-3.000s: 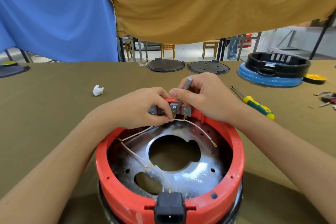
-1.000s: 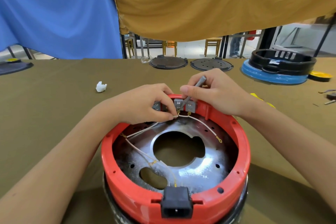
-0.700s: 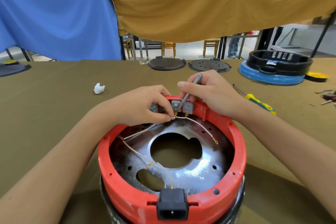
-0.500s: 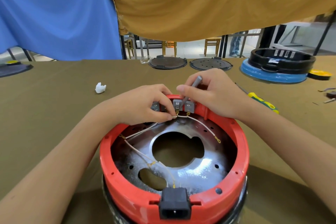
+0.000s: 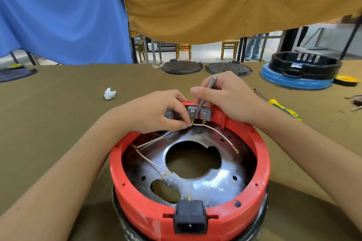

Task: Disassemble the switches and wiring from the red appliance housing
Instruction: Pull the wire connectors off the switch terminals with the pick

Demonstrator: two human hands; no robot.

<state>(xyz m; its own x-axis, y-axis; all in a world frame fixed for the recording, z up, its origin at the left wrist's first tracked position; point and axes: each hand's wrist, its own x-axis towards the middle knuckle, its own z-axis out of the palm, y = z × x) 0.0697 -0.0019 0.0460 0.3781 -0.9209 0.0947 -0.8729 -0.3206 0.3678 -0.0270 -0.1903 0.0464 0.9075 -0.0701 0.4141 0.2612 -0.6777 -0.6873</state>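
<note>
**A:** Head view: a person is working at the far rim, twelve o'clock, of the red housing [image 5: 195, 219], which is sitting on the table [image 5: 58, 123] directly in front of them. What are the hands doing?

**B:** The left hand [image 5: 156, 111] is pinching a white wire [image 5: 189, 124] between thumb and forefinger, right at its terminal under the middle switch [image 5: 193, 112]. The right hand [image 5: 229, 100] is curling round a thin grey tool [image 5: 205, 94], thumb pressing along the shaft, tip pointing down at that switch's tab.

**A:** And the rest of the wiring?

**B:** Another lead [image 5: 221, 137] is trailing toward three o'clock, its ring end lying loose on the metal plate [image 5: 225, 178]. More wires are crossing at nine o'clock and running toward the black socket [image 5: 190, 219] at six. A switch at the left [image 5: 169, 113] and one at the right [image 5: 205, 113] are flanking the middle one, all apparently seated in the rim.

**A:** How should this step go?

**B:** In my judgement, levering the connector off the tab with the tool while the left hand is pulling straight down along the tab, gripping the terminal rather than the insulation. A sideways twist is risking a bent tab or a torn wire.

**A:** Anything nearby?

**B:** A yellow-handled screwdriver [image 5: 284, 107] is lying at two o'clock, a white scrap [image 5: 109, 93] at ten.
</note>
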